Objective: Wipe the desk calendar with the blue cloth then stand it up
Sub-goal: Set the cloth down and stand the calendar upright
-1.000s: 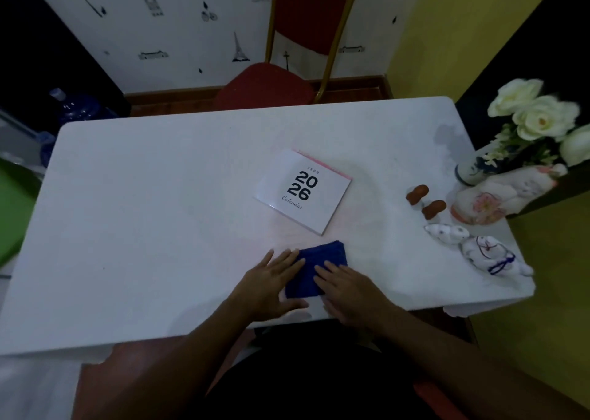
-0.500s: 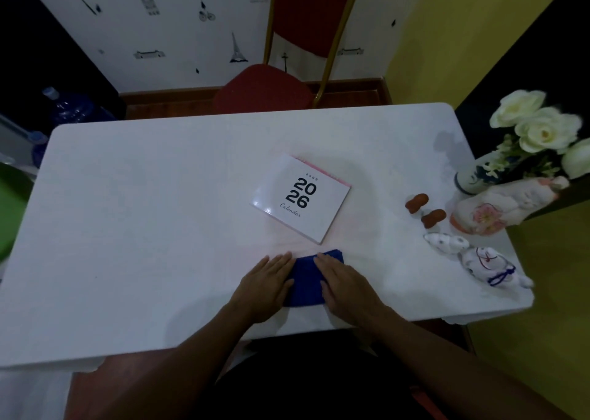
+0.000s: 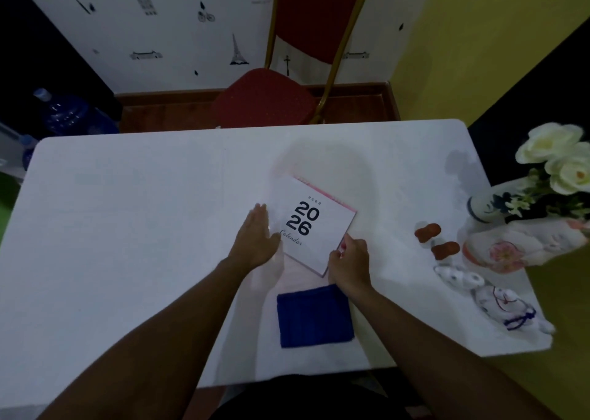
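Observation:
The white desk calendar (image 3: 314,224), printed "2026", lies flat on the white table (image 3: 127,228) near the middle, with a pink spiral edge on its far side. My left hand (image 3: 257,237) rests flat with fingers together against the calendar's left edge. My right hand (image 3: 349,260) has its fingers curled at the calendar's near right corner and touches it. The blue cloth (image 3: 314,315) lies folded flat on the table just below the calendar, between my forearms, with no hand on it.
At the table's right edge stand a vase of white flowers (image 3: 555,170), a pale ceramic figure (image 3: 517,244), two small brown pieces (image 3: 435,240) and small white figurines (image 3: 491,301). A red chair (image 3: 265,100) stands beyond the far edge.
Both hands left the blue cloth and moved forward to the calendar's left edge and near right corner. The cloth stays lying flat near the table's front edge.

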`<control>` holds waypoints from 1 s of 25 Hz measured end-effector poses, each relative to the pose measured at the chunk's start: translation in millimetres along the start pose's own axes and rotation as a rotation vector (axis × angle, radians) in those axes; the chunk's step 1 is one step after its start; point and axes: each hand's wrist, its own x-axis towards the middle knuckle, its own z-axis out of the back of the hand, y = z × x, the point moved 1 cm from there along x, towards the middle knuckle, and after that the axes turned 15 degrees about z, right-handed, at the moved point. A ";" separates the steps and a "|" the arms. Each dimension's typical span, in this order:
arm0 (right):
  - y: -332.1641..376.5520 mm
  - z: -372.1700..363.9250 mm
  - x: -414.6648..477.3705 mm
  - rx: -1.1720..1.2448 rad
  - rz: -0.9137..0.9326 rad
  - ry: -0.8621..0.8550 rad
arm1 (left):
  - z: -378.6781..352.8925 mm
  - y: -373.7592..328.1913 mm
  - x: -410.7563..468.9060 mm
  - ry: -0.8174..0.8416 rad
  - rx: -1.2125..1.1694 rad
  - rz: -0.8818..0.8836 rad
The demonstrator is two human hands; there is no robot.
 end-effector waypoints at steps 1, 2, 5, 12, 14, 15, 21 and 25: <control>-0.5 -2.8 1.5 0.008 -0.015 -0.005 | 0.3 -2.7 8.7 0.018 0.021 0.027; -0.8 -5.4 3.5 0.017 -0.031 -0.008 | -0.6 -5.6 16.3 0.030 0.028 0.047; 1.0 -11.0 7.2 0.064 -0.088 -0.021 | -3.2 -14.8 24.9 -0.029 -0.059 0.063; -2.4 -4.3 8.8 0.311 -0.183 -0.103 | 13.1 -20.9 11.1 0.000 -0.500 0.179; -0.4 0.7 7.1 0.367 -0.186 -0.110 | 19.6 -18.2 6.3 -0.018 -0.526 0.216; 1.6 3.5 6.0 0.397 -0.185 -0.117 | 22.4 -16.7 4.0 -0.030 -0.528 0.225; 20.4 19.5 -2.0 0.560 -0.173 -0.150 | 33.8 -20.9 -16.6 -0.070 -0.628 0.184; 33.2 35.2 4.9 0.612 -0.137 -0.190 | 39.2 -31.4 -27.7 -0.028 -0.668 0.119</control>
